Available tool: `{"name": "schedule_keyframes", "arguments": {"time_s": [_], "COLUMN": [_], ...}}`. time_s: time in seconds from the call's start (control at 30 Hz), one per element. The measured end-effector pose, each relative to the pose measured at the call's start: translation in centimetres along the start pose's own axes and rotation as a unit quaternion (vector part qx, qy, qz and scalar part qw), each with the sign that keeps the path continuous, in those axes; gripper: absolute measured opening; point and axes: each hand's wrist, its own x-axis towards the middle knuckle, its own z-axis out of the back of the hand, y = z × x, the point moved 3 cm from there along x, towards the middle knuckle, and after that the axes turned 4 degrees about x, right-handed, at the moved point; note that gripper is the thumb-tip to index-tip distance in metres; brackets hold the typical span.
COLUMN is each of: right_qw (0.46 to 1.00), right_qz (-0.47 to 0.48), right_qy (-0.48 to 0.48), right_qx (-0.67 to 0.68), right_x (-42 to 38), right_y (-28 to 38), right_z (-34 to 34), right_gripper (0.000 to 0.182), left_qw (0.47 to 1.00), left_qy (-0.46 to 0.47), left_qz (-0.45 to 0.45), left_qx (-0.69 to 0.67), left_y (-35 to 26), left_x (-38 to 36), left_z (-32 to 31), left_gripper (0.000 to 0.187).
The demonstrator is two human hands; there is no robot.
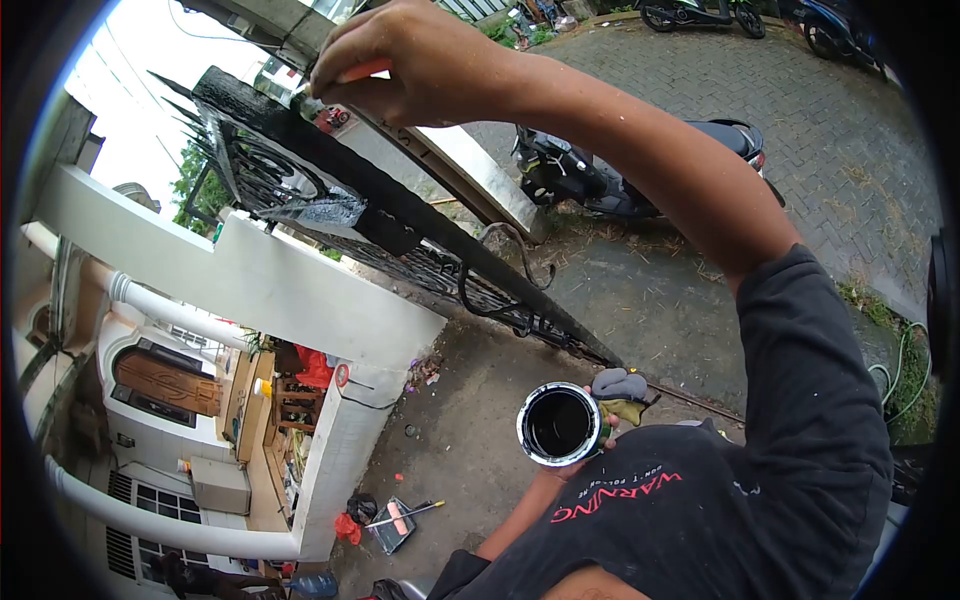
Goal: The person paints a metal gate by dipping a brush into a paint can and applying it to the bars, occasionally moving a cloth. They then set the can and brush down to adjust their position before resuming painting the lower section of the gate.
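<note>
Black iron gate top rail runs diagonally down-right from under the raised right hand, clenched on a paintbrush touching the rail; well below, left hand grasps an open black paint can.

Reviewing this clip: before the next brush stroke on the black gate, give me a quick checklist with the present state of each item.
1. Right hand grips the brush: ok, fist closed on the handle.
2. Brush tip on the gate top rail: ok, it touches the rail.
3. Paint can held level in the left hand: ok, opening faces up.
4. Paint left in the can: ok, dark paint shows inside.
5. Paint load on the bristles: cannot tell, hand hides them.
6. Motorbike beyond the gate clear of drips: cannot tell.
</note>
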Motion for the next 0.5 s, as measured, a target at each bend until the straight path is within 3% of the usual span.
{"name": "schedule_keyframes", "arguments": {"time_s": [0.03, 0.07, 0.13, 0.23, 0.33, 0.43, 0.5], "right_qw": [0.999, 0.99, 0.999, 0.981, 0.908, 0.917, 0.958], "right_qz": [0.008, 0.013, -0.023, -0.081, -0.193, -0.216, -0.163], "right_qy": [-0.047, -0.084, -0.017, 0.153, 0.343, 0.295, 0.182], "right_qx": [-0.013, 0.112, 0.031, 0.089, 0.146, 0.161, 0.15], "right_x": [2.0, 2.4, 0.6, -8.1, -16.0, -16.4, -13.4], "right_y": [-0.3, -0.5, -0.8, 0.4, 2.7, 3.5, 3.1], "right_z": [-0.3, 0.7, -0.6, -1.8, -1.0, 0.4, 0.5], "right_gripper": [0.016, 0.009, 0.012, 0.016, 0.017, 0.017, 0.016], "left_qw": [1.0, 1.0, 1.0, 1.0, 0.999, 0.999, 0.999], "left_qy": [0.011, 0.024, 0.005, -0.002, 0.011, 0.03, 0.021], "left_qz": [-0.007, -0.016, -0.016, -0.024, -0.033, -0.033, -0.025], "left_qx": [0.004, 0.007, 0.017, 0.006, -0.009, -0.026, -0.011], "left_y": [0.0, -0.1, -0.1, -0.1, -0.1, 0.2, 0.3], "left_x": [0.0, 0.0, -0.1, -0.6, -0.9, -0.5, -0.5], "left_z": [0.0, 0.1, 0.2, 0.3, 0.5, 0.2, -0.2], "left_gripper": [0.078, 0.078, 0.077, 0.077, 0.078, 0.076, 0.077]}}
